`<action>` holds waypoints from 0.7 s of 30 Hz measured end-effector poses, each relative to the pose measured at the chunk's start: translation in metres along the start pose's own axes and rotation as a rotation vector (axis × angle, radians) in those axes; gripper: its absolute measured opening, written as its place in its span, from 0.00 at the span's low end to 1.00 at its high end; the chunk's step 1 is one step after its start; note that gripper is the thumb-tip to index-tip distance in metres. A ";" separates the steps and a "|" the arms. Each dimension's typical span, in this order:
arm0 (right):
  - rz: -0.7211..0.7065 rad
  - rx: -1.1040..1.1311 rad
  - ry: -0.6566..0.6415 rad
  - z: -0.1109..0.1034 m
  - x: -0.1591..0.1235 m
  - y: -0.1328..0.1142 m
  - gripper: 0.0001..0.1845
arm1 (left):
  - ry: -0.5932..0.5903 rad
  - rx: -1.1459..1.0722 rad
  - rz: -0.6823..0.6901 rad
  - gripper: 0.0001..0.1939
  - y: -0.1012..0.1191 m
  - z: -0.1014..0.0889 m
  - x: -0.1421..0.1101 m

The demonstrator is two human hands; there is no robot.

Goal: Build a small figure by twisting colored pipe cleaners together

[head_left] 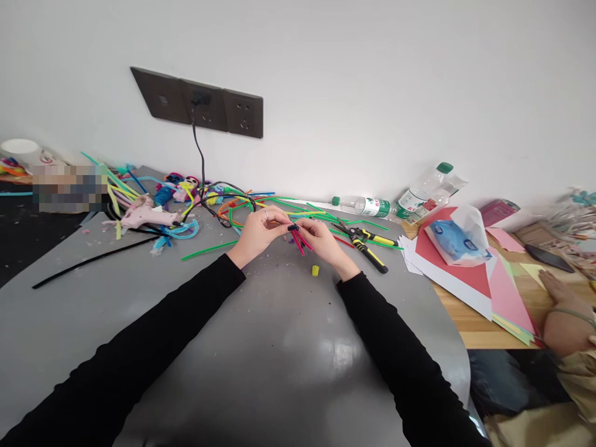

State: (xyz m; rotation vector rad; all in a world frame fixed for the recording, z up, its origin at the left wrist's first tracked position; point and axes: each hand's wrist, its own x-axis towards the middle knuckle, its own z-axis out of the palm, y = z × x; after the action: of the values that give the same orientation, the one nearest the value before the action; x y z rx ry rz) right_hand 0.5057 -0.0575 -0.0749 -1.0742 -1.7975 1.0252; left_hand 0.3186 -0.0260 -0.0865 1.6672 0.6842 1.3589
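Pipe cleaners in hand: a small bundle of pink-red pipe cleaners (299, 240) with a black bit at its top, held above the grey mat (261, 347), near the mat's far edge and roughly at its middle.
Left hand (259, 230): fingers pinched narrow on the upper end of the bundle, at the black bit; a ring shows on one finger.
Right hand (323, 240): fingers closed on the same bundle from the other side, thumb and forefinger meeting the left hand's.
Doing it well: judged from the grip, the work looks like a twist or wrap at the top. Keep both pinches close to the joint so the loose pink ends do not splay, and turn one hand against the other rather than pulling apart.
Just beside: a small yellow-green scrap (315, 270) on the mat, below the right hand, apart from it.
Right of the hands: yellow-handled pliers (367, 243) lying among green pipe cleaners (326, 217).
Left far corner: pink glue gun (148, 216), cord running up to a wall socket (201, 104); more coloured pipe cleaners heaped about it.
Right edge: water bottles (372, 205), tissue pack (459, 241) on coloured paper (498, 292); another person's hand (565, 310) rests on the wooden table there.
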 end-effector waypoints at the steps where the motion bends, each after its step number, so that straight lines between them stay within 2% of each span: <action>1: -0.004 -0.013 -0.004 0.000 0.000 -0.001 0.24 | 0.001 -0.010 0.002 0.21 0.000 0.001 0.000; 5: 0.003 -0.005 -0.026 0.000 -0.003 -0.006 0.24 | -0.015 -0.027 -0.017 0.22 0.000 0.001 0.000; 12: -0.021 -0.056 -0.014 0.001 -0.007 -0.008 0.23 | -0.163 0.030 -0.138 0.24 -0.002 -0.005 0.000; 17: -0.020 -0.104 -0.036 0.000 -0.007 -0.007 0.18 | -0.324 0.347 -0.016 0.19 0.003 -0.009 0.000; 21: -0.055 -0.104 -0.044 0.000 -0.007 -0.006 0.15 | -0.426 0.513 0.038 0.17 0.004 -0.012 -0.002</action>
State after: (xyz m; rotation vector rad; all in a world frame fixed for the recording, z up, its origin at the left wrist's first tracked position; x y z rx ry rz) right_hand 0.5066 -0.0656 -0.0712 -1.0648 -1.9233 0.9382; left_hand 0.3063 -0.0261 -0.0835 2.2945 0.7867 0.8388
